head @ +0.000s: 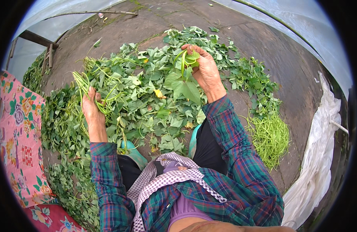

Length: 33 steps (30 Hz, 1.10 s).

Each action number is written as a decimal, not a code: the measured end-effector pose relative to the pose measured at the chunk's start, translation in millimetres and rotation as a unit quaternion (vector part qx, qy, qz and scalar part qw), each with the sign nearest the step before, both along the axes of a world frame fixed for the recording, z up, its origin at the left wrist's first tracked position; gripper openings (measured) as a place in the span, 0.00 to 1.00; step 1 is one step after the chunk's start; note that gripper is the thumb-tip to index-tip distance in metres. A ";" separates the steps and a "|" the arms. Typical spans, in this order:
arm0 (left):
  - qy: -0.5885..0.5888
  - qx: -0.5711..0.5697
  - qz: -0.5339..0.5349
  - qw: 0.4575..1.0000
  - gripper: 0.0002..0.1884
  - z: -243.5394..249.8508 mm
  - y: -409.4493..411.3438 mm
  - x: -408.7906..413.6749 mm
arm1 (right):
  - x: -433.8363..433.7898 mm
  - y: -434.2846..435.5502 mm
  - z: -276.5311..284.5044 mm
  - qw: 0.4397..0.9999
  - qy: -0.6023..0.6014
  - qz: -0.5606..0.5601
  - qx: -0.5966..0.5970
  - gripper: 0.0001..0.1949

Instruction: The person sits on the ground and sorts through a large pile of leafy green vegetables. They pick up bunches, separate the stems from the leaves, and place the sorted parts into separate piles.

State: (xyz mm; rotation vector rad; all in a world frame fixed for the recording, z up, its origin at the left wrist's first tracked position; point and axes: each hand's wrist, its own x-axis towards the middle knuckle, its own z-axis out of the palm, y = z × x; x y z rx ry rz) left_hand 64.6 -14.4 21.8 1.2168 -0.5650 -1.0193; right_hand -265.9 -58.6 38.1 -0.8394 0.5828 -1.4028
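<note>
My left hand (92, 111) is closed around a bunch of long, thin green stems (82, 84), some looping out below the fingers. To the right and farther out, my right hand (206, 68) pinches a few pale green stems between thumb and fingers. A large green leaf (185, 87) hangs below it, and a smaller light leaf lies against the fingers. Beneath both hands spreads a wide heap of green leaves (143, 101) with a few yellow ones among them. On the right lies a pile of bare green stems (268, 139) without leaves.
Leafy heaps extend along the left side of the concrete floor (294, 72). Pink floral cloth (20, 136) lies at the far left, near a wooden frame (46, 49). Crumpled white plastic sheeting (314, 153) runs along the right. My green shoes (133, 153) border the near leaves.
</note>
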 end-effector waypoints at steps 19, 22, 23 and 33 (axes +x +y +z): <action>-0.056 0.006 0.005 0.998 0.07 1.7 0.0 -7.2 | 89.5 62.3 -29.4 0.817 0.402 0.296 -0.289 0.09; -0.064 0.012 -0.023 0.998 0.07 1.4 0.5 -7.9 | 108.5 90.1 -47.9 0.767 0.409 0.378 -0.319 0.10; -0.063 0.017 -0.031 0.997 0.07 1.4 0.4 -9.1 | 110.9 95.4 -51.1 0.754 0.414 0.405 -0.310 0.10; -0.075 0.041 -0.033 0.996 0.09 -2.1 1.0 -15.8 | 87.9 93.9 -39.0 0.788 0.436 0.294 -0.320 0.08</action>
